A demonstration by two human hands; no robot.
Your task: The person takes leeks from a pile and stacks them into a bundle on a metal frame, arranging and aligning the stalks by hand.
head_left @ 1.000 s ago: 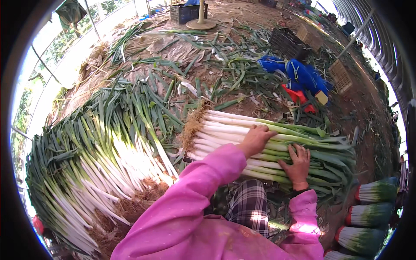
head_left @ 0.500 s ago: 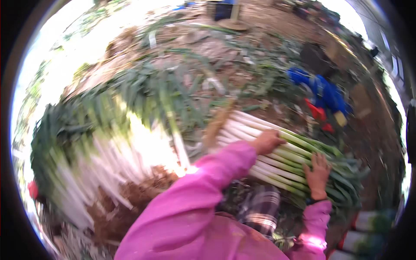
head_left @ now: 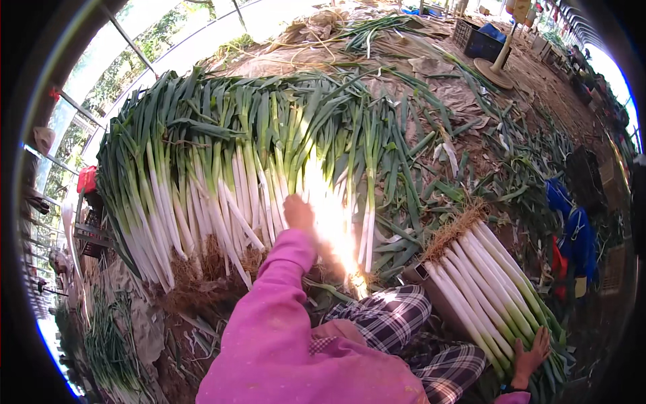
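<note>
Lying under right hand (head_left: 533, 353): leeks (head_left: 481, 279)

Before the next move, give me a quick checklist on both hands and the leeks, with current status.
1. Right hand on the smaller row of leeks, toward the green ends: ok.
2. That row's roots gathered at one end: ok.
3. Left hand at the large leek pile: ok.
4. Left hand's grip: cannot tell, fingers mostly hidden.
5. View beside the left hand: not ok, a sunlit patch washes out detail.
</note>
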